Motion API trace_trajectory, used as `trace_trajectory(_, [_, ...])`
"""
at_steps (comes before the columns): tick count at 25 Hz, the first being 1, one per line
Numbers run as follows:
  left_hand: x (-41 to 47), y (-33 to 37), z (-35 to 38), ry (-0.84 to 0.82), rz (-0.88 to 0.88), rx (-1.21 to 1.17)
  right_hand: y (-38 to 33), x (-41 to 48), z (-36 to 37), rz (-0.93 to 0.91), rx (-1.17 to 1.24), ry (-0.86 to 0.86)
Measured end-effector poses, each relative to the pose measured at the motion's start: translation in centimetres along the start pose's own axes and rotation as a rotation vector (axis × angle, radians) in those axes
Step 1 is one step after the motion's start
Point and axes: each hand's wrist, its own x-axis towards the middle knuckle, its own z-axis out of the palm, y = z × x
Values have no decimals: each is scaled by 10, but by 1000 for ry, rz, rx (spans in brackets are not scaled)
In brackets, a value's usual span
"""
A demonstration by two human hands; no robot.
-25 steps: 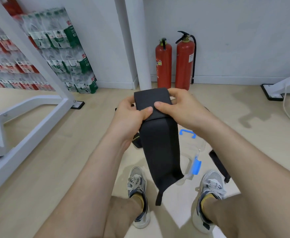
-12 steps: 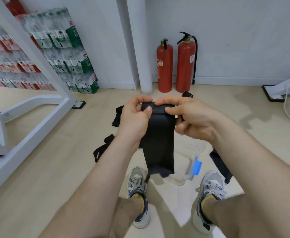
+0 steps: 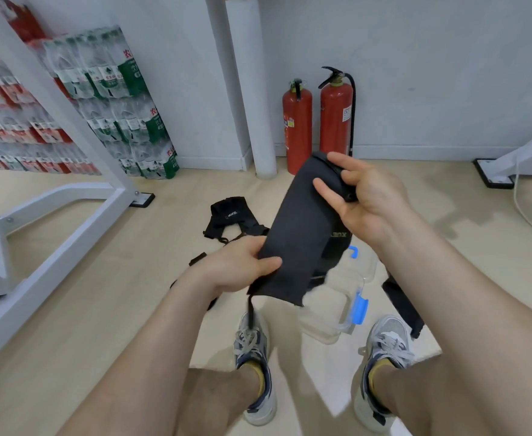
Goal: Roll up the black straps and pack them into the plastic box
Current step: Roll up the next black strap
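Right hand [image 3: 371, 199] has the upper end of the wide black strap [image 3: 299, 234], where a short turn already looks started, pinched between the thumb and fairly straight fingers rather than wrapped in a fist. Left hand [image 3: 236, 269] grips the lower end, thumb pressed on the front face and fingers behind it. Between the two hands the strap hangs in the air as a flat, slanted band, above the floor and in front of the knees.

Rolling looks barely under way, with most of the length still flat. To do it well, I would keep the left hand pulling lightly so the band stays taut and square, and let the right thumb and fingers tuck each turn tightly, edges lined up; a loose or skewed roll would likely spring open or come out cone-shaped and take more room.

Below, between the shoes, the clear plastic box [image 3: 321, 324] stands on the floor, its blue latch [image 3: 360, 309] on the near right side. Whether anything lies in it I cannot tell. A crumpled strap [image 3: 230, 215] lies on the floor beyond the left hand, and another strap [image 3: 403, 303] lies beside the right shoe.

The thin tail [image 3: 251, 309] dangling from the held strap's lower corner should probably be folded in last, so that it does not snag.
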Motion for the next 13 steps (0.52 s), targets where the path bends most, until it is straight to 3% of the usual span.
trace_trajectory(3, [-7, 6, -8, 169, 73, -244, -1, 6, -2, -194, -492, 32])
trace_trajectory(6, [-14, 19, -13, 273, 224, -490, 2, -2, -4, -239, -1010, -230])
trace_trajectory(9, [-11, 23, -9, 306, 303, -491, 20, -16, 5, -97, -905, -394])
trace_trajectory(13, [-16, 28, -13, 337, 305, -533, 26, -7, 9, -120, -699, -348])
